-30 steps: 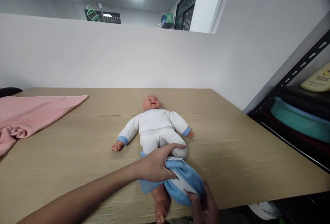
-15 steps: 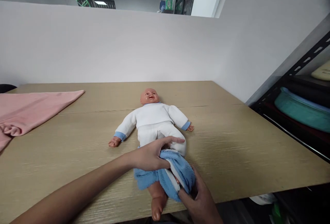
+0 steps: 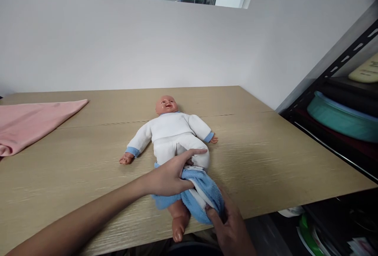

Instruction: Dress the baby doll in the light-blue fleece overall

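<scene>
Blue cloth (image 3: 206, 191) is bunched up over one of the doll's legs, right at the near edge of the table (image 3: 265, 150), and I've got both hands on it. My left hand (image 3: 167, 177) is closed around its upper edge, with the forefinger stretched out across the doll's white-clad thigh. My right hand (image 3: 228, 226) is pinching the lower end from below the table edge, fingers clamped on the fluffy part where the white lining shows. The doll (image 3: 171, 134) is flat on its back, head pointing away from me, arms spread, in a white suit with blue cuffs. Its other leg (image 3: 178, 218) is bare and the foot sticks out past the edge just beside my right hand. A pink cloth (image 3: 29, 120) lies well off to the left. On the right a black metal shelf (image 3: 339, 71) stands close to the table, with a teal round thing (image 3: 339, 120) on it. A white wall runs behind the table.
</scene>
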The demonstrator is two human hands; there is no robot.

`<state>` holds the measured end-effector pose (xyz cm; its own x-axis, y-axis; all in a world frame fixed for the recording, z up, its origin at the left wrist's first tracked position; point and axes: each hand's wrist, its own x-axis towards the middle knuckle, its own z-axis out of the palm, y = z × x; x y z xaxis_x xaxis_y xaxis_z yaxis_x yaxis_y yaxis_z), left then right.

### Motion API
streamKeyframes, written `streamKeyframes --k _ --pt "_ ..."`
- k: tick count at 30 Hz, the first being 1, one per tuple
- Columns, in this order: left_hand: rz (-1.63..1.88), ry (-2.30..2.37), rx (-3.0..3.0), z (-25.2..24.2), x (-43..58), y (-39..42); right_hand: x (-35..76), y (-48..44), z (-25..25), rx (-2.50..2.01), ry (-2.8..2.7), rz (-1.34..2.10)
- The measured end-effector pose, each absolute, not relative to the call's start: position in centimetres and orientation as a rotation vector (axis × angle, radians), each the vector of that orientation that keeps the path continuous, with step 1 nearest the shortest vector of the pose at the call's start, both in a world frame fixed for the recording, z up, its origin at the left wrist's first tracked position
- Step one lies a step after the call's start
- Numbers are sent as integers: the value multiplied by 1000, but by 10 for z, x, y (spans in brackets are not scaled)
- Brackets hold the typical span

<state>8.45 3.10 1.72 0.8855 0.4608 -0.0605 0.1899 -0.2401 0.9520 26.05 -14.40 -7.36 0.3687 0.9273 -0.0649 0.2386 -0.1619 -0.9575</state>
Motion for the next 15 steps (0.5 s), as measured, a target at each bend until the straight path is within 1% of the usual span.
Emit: streamKeyframes --k 3,6,15 --pt "260 470 1765 18 85 33 255 -142 -65 -1527 -960 966" --pt "289 449 1726 16 85 36 253 -137 -60 -1510 -892 941" --pt "300 427 1657 16 82 39 255 -120 -75 -1393 -1107 855"
